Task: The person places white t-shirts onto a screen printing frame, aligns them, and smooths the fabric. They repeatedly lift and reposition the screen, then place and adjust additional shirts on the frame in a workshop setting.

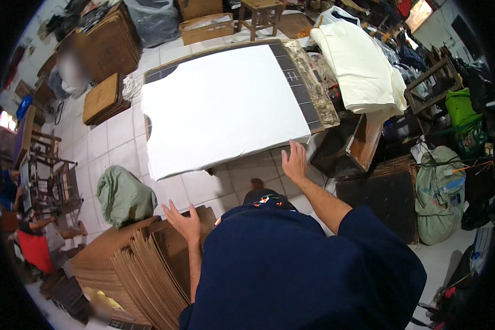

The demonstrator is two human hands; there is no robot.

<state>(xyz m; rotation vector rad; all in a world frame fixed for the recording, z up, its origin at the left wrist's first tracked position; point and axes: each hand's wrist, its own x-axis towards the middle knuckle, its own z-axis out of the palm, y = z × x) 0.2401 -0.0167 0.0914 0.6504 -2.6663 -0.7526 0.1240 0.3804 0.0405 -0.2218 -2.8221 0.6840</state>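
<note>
Navy shirt (313,264) faces white cloth (225,104); left hand (186,223) is wide-spread, apart from it; right hand (296,165), fingers parted, is beside its near-right corner.

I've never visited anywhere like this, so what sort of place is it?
Probably a garment workshop: a white cloth with curved cut-outs lies spread on a table, folded cream cloth is piled beside it, and brown boards stand stacked nearby.

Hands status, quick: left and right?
Left hand: open, fingers spread, nothing held.
Right hand: open, fingers extended by the near edge of the flat white fabric piece; whether it touches can't be told.
</note>
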